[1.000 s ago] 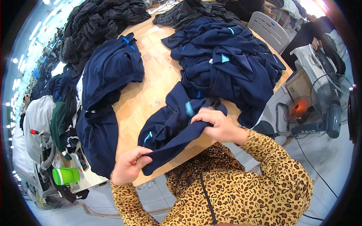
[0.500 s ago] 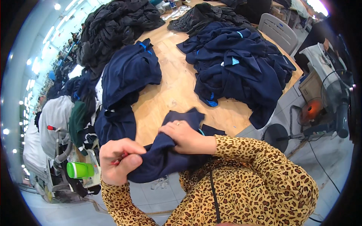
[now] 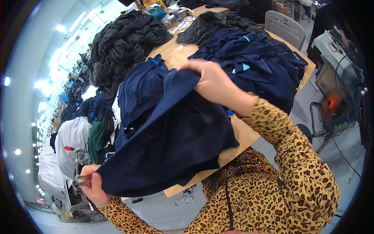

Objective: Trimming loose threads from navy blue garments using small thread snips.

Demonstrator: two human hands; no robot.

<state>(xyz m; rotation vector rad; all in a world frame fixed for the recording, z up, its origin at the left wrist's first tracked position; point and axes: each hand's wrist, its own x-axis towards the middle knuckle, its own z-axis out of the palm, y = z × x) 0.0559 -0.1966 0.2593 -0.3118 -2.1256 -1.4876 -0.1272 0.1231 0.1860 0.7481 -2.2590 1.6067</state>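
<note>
Wooden table (image 3: pixel 175 58) mostly hidden under garment piles. Both hands closed on navy garment (image 3: pixel 175 132): left hand (image 3: pixel 91 185) at lower corner, right hand (image 3: pixel 212 84) at top edge.

Two bare hands — the left hand (image 3: pixel 94 186) and the right hand (image 3: pixel 213 81) — stretch one navy blue fabric garment (image 3: pixel 171 140) over one pale wooden worktable (image 3: pixel 241 136). Two heaps of clothing — one navy pile (image 3: pixel 261 66), one black pile (image 3: pixel 124 43) — and one grey plastic chair (image 3: pixel 286 27).
</note>
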